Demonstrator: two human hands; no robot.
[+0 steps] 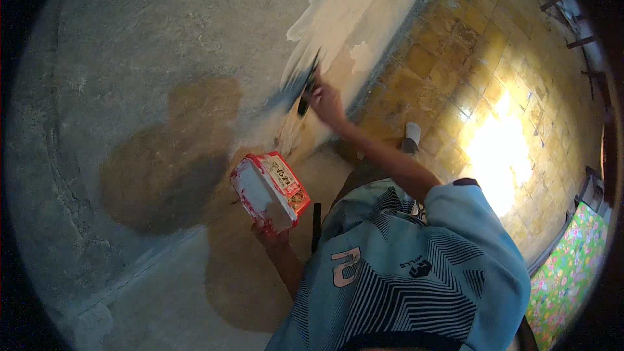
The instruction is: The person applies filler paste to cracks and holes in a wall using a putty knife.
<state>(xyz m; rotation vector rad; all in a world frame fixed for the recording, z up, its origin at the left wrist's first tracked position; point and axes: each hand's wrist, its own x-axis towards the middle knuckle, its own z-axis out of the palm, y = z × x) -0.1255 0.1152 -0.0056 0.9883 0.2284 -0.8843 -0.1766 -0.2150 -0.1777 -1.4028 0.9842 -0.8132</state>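
Observation:
My right hand point(327, 103) is closed round a dark, flat-bladed putty knife point(310, 84), partly smeared by motion. The blade lies against the grey wall point(143, 32), at the lower end of a pale coat point(354, 10) with ragged edges. Lower down, my left hand point(271, 234) grips the near end of a red plastic tub point(298, 196), tilted with its opening toward the wall. Its inside looks white, with pinkish-red smears along the rim. How much it contains I cannot tell.
Worn yellow-brown tiles point(448, 78) cover the floor to the right, with a bright glare on them. A white-tipped foot point(413, 132) stands near the wall's base. Green flowered cloth point(569, 273) lies at the lower right. Dark furniture legs point(572, 42) show at the far right.

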